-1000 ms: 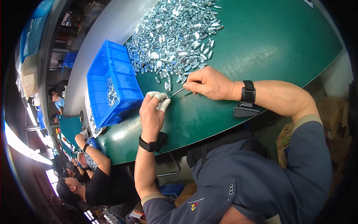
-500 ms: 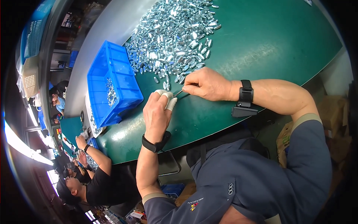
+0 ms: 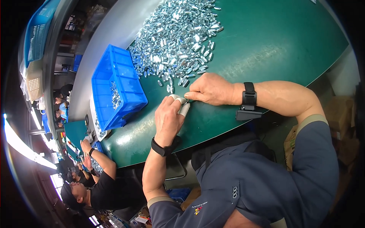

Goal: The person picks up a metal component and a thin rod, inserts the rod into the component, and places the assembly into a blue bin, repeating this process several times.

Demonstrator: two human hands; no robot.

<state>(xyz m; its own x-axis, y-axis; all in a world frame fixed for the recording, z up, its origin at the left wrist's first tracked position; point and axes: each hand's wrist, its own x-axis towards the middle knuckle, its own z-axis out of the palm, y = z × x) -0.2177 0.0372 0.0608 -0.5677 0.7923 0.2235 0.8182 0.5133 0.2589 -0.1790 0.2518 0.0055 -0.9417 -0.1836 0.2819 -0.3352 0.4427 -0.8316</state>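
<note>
Over the green table (image 3: 262,45), my left hand (image 3: 168,119) is closed in a pinch, with white covers (image 3: 184,109) on its fingertips. What lies between those fingers is hidden. My right hand (image 3: 216,90) is closed too, thumb against the bent forefinger, its tips meeting the left fingertips. A thin metal rod (image 3: 188,100) is in its pinch, only a sliver of it showing. Just beyond the hands lie a few loose shiny metal pieces (image 3: 170,89), short and elongated. They are at the near edge of a large pile (image 3: 175,38) of the same kind.
Left of the pile stands a blue plastic bin (image 3: 131,85), tilted in view, with small metal parts (image 3: 115,95) inside. A white tray (image 3: 99,127) sits behind it. Farther left a co-worker in black (image 3: 104,193) works at the table. Cardboard boxes (image 3: 340,114) are at the right.
My left hand has moved right and slightly down, closer against the right fingertips. The rod, seen spanning the two hands before, is now mostly covered. My right hand has barely shifted.
</note>
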